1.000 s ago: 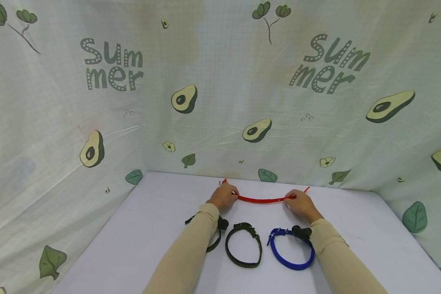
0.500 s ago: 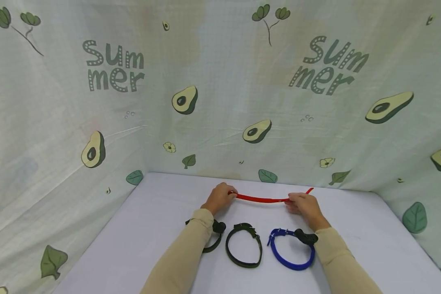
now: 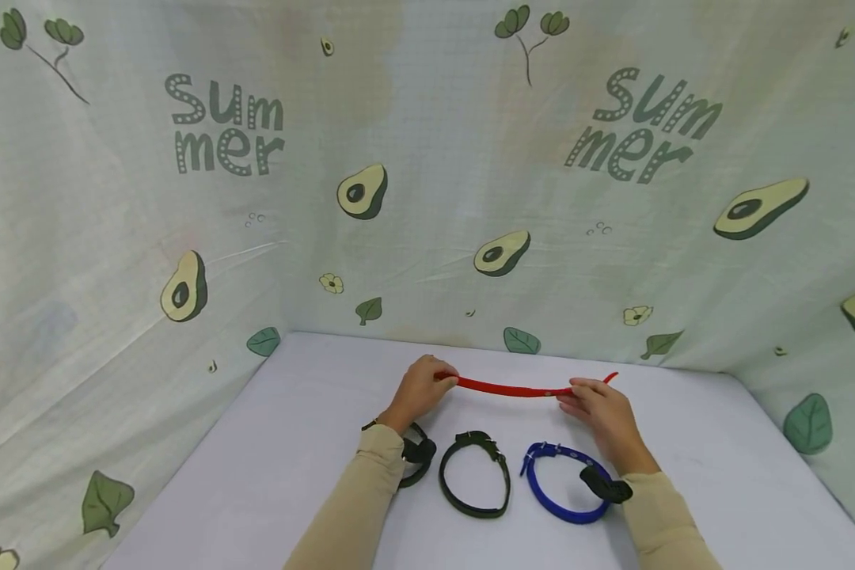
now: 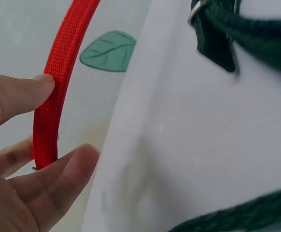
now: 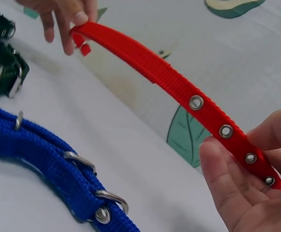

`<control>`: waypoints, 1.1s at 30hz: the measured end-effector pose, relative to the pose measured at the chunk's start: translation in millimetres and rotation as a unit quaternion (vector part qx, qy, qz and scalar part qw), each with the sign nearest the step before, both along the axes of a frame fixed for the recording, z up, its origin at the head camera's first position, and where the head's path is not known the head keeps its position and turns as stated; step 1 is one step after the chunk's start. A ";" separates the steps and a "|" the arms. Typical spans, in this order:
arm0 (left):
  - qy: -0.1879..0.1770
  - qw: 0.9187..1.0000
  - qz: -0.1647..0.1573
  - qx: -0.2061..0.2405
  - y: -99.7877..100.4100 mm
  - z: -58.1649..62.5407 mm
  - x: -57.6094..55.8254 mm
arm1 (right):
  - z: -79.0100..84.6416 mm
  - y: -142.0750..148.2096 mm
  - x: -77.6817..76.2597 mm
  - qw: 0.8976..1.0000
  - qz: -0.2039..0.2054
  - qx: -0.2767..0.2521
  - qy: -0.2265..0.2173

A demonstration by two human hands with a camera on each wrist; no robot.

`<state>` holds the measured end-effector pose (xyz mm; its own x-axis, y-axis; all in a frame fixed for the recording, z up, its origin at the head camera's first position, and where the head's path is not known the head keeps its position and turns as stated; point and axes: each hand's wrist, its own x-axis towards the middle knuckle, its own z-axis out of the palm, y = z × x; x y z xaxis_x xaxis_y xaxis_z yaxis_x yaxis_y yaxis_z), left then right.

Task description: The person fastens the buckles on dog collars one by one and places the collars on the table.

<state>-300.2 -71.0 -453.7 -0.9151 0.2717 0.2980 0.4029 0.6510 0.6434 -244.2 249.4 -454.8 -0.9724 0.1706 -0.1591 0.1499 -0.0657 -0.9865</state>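
A red webbing collar (image 3: 506,389) stretches between the two hands near the back of the table. My left hand (image 3: 422,389) pinches its left end between thumb and fingers. Metal eyelets (image 5: 226,131) line the other end, where my right hand (image 3: 606,412) holds the strap between thumb and fingers. The tip of the strap sticks out past the right hand. In the right wrist view, a small red loop (image 5: 85,49) hangs below the left fingers. The buckle end is hidden by the left hand in the head view.
A buckled blue collar (image 3: 570,518) lies in front of the right hand. Left of it sits a dark green collar (image 3: 476,514); another dark green collar (image 3: 420,478) is partly covered by the left wrist. Behind the white table (image 3: 256,475) hangs a printed curtain (image 3: 427,119).
The right hand has shifted right and toward the front, its fingers farther along the red collar. The left hand has turned slightly, and the collar's left tip is now covered.
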 end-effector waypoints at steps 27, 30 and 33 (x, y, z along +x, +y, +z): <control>0.120 0.982 0.055 0.132 11.0 3.5 41.2 | -8.9 -19.4 34.9 0.995 -0.087 0.022 0.051; 0.127 0.980 0.039 0.147 11.1 1.8 39.5 | -10.3 -23.8 36.7 0.991 -0.096 0.066 0.064; 0.108 0.980 0.032 0.161 11.8 0.0 38.4 | -9.0 -27.3 37.0 0.987 -0.100 0.105 0.069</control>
